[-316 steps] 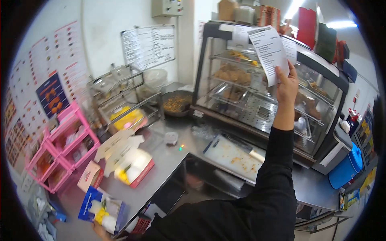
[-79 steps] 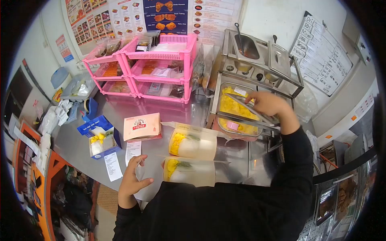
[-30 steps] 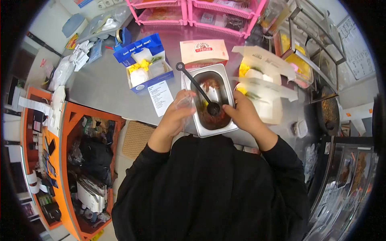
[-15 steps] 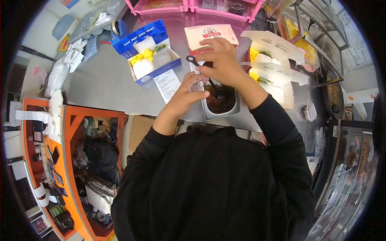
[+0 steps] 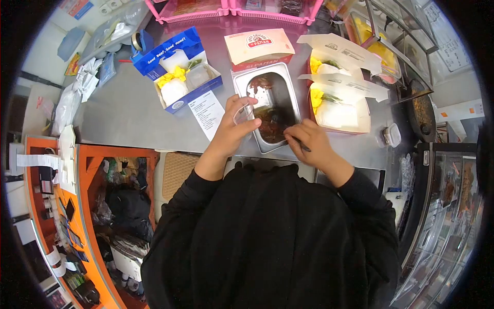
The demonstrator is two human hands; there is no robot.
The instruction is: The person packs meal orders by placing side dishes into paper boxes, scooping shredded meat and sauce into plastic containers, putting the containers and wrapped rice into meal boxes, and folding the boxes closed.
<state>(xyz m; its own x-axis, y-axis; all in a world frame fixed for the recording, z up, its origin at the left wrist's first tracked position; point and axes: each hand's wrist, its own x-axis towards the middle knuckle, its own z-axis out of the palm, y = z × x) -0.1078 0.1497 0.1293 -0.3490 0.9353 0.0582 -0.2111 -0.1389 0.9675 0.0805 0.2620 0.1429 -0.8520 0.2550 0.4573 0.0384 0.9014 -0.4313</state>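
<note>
A steel pan [image 5: 292, 90] with dark sauce stands near the counter's front edge, in front of a closed pink and red box [image 5: 260, 46]. My left hand [image 5: 234, 126] holds a small clear plastic cup [image 5: 243, 112] at the pan's left rim. Over the right rim, my right hand [image 5: 309, 144] pinches the dark handle of a utensil, whose far end is hidden at the sauce. A printed slip [image 5: 207, 114] lies left of my left hand, beside an open blue box [image 5: 175, 85] of rice and yellow food. Two open boxes [image 5: 339, 114] with similar food stand at the right.
Pink baskets [image 5: 278, 15] stand at the back of the steel counter [image 5: 113, 118]. A small lidded cup [image 5: 392, 135] and a dark wok [image 5: 419, 116] are at the right, by a glass cabinet [image 5: 442, 221]. An orange shelf [image 5: 85, 206] is at the left.
My right hand has moved down and right from above the pan to its lower right rim, with the utensil's handle now there. The left hand still has the clear cup.
</note>
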